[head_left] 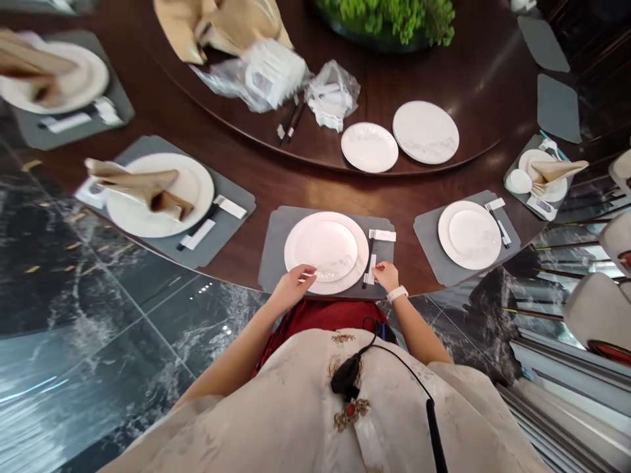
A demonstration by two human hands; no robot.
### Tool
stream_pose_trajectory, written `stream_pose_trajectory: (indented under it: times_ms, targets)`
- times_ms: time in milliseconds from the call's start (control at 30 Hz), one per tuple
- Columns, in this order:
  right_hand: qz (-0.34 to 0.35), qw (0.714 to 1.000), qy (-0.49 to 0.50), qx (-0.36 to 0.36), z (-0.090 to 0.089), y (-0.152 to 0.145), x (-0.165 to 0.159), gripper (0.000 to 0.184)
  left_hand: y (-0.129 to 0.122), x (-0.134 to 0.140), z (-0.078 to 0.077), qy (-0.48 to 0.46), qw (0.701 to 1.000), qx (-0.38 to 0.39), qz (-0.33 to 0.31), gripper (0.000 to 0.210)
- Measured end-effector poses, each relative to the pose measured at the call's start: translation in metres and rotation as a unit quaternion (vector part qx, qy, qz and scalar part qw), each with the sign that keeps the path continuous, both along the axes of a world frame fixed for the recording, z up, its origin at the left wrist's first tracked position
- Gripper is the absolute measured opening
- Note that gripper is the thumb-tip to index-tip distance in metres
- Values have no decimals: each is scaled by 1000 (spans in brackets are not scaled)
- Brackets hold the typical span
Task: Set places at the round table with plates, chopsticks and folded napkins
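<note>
A small white plate (329, 248) is stacked on a larger white plate (362, 266), set on a grey placemat (276, 236). My left hand (296, 284) is at the plates' near left edge, its fingers apart and holding nothing; whether they touch the rim I cannot tell. To the right of the plates, dark chopsticks (367, 270) lean on a white rest (382, 235), and a white paper strip (372, 269) lies alongside them. My right hand (387, 276), wearing a white band, has its fingertips closed on the edge of that strip.
Settings with stacked plates (469, 235) and a folded gold napkin (148, 187) flank mine. On the raised turntable (221, 118) are two white plates (426, 133), bagged white items (332, 95), loose chopsticks (290, 119), gold cloth (236, 26) and a green plant (389, 16). Chairs (596, 309) stand right.
</note>
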State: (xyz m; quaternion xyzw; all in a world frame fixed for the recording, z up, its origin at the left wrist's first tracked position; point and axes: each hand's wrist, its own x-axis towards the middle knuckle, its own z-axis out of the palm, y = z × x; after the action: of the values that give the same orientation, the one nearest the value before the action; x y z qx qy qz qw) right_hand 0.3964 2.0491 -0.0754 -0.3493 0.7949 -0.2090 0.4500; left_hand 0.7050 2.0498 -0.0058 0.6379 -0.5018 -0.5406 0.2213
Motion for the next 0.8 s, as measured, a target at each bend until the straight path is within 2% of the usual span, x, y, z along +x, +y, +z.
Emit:
stream_pose_trajectory:
  times_ms: [67,133,200,233,333,400,467,500,533,633,700,733,800]
  targets:
    - [5,1000,19,-16,2,3,-2,16,-7,7,1,17,1000,-1,-16,37]
    - [-21,999,29,-39,4,6,-4,24,-25,19,0,44,998,-5,-33,37]
    - [-73,995,20,-61,6,11,-5,31,-63,37,1,81,996,-15,-44,40]
    - [-102,992,11,-74,8,14,-5,34,-89,48,2,93,994,-28,-39,41]
    - [-168,979,-7,-113,19,23,1,43,-200,86,14,59,986,-150,41,32]
    - [-197,972,4,-129,29,28,9,45,-289,114,27,-19,951,-280,133,25]
    - [-248,959,18,-133,38,31,21,48,-377,139,41,-94,912,-356,181,26]
    - [-277,952,21,-131,41,31,26,50,-416,148,46,-132,904,-369,171,28]
    - [-308,943,23,-124,44,31,32,54,-452,155,50,-169,905,-368,132,30]
    - [-379,921,14,-87,50,27,49,67,-535,159,50,-290,916,-260,-93,27]
    - [-410,910,0,-63,54,23,59,71,-570,147,44,-338,903,-174,-199,25]
    - [-424,904,-7,-52,55,20,64,72,-583,139,40,-349,898,-153,-218,33]
    - [-452,891,-6,-44,56,13,74,70,-599,120,32,-355,897,-154,-213,52]
